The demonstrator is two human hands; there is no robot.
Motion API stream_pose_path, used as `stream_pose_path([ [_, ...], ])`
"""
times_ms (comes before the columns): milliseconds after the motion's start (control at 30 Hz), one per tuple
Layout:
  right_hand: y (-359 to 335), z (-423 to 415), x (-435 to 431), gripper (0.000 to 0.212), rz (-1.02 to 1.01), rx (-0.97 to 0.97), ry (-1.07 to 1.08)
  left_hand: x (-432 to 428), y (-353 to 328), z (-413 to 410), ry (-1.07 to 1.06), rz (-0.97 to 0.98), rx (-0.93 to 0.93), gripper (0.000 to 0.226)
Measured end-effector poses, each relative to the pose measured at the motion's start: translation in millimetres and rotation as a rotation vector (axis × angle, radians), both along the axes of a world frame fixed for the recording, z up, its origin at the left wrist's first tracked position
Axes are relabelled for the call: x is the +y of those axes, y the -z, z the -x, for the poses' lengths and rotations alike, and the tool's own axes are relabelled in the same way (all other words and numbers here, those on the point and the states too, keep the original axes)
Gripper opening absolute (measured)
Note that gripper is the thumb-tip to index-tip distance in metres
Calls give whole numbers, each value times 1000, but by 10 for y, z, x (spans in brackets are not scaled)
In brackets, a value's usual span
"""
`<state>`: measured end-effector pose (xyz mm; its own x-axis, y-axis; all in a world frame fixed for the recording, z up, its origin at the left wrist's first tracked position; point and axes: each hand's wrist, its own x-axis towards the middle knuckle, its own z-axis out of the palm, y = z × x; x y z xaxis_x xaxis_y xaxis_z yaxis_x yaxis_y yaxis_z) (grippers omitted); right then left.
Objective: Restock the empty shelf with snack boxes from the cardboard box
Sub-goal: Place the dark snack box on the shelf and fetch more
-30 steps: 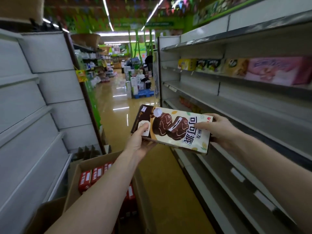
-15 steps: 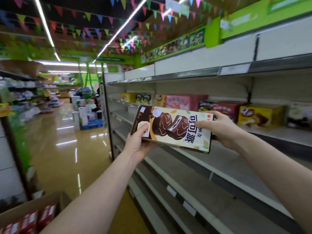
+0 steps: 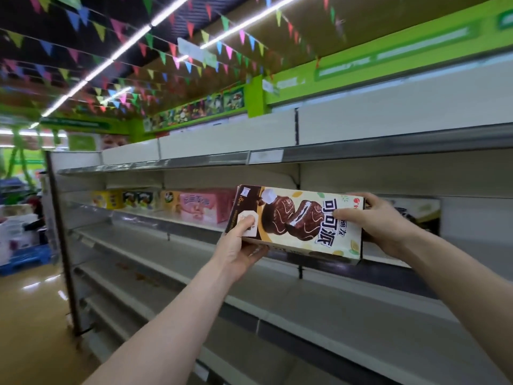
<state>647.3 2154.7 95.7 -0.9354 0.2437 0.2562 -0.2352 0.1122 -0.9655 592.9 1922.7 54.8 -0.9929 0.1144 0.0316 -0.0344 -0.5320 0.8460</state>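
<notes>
Read "可可派" in big dark print on snack box (image 3: 294, 220), "6" near its L end. Held up in front of shelf (image 3: 166, 227), R of pink box (image 3: 205, 207). L hand (image 3: 238, 251) clamped on lower L corner w/ thumb on front; R hand (image 3: 380, 220) gripped R end, fingers curled over face.

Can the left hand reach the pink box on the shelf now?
Probably not yet: the left hand grips the chocolate pie box. The pink box itself has nothing in front of it.
</notes>
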Motion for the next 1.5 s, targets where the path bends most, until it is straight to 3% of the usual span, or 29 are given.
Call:
stream_pose_path([
  [133, -61, -20, 323, 48, -7, 20, 127, 374, -68, 192, 142, -34, -13, 6],
  [333, -159, -26, 721, 24, -92, -31, 310, 759, -128, 550, 336, 91, -64, 27],
  [500, -116, -131, 1001, 30, -173, -159, 378, 904, -138, 791, 507, 479, -30, 36],
  [567, -141, -180, 1092, 35, -186, -174, 413, 975, -174, 817, 574, 549, -30, 37],
  [833, -256, -497, 1351, 55, -258, -123, 412, 1258, -301, 981, 926, 296, -154, 95],
  [933, -171, -626, 1491, 47, -132, -83, 323, 1379, -309, 958, 926, 279, -206, 85],
  [1033, -68, -610, 1533, 29, 103, 14, 271, 1535, -309, 813, 840, 284, -155, 52],
  [1167, 77, -451, 1592, 23, 214, -71, 462, 1719, -296, 726, 719, 341, -28, 13],
  [1233, 137, -413, 1574, 24, 125, -191, 539, 1776, -264, 731, 692, 319, 9, 22],
  [1333, 182, -385, 1554, 28, 66, -293, 529, 1809, -217, 731, 631, 278, 94, 18],
  [1500, 212, -324, 1603, 9, 190, -137, 497, 1791, -180, 769, 581, 267, 136, 27],
])
